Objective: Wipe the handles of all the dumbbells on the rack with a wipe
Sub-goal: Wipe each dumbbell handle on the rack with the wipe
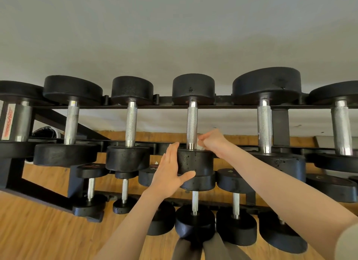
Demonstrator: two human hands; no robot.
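Observation:
A black two-tier rack [232, 102] holds several black dumbbells with knurled steel handles. My right hand [212, 140] pinches a small white wipe [199, 143] against the right side of the middle top-tier dumbbell's handle [191, 122], low down near its near head. My left hand [171, 167] lies with straight fingers on the left side of that dumbbell's near head [195, 161], thumb under its front edge. Neighbouring handles stand to the left [131, 122] and right [264, 124].
Smaller dumbbells [194, 201] fill the lower tier under my arms. The rack's slanted frame [38, 190] is at the left. A grey wall rises behind the rack and a wooden floor [38, 230] lies below. My legs show at the bottom centre.

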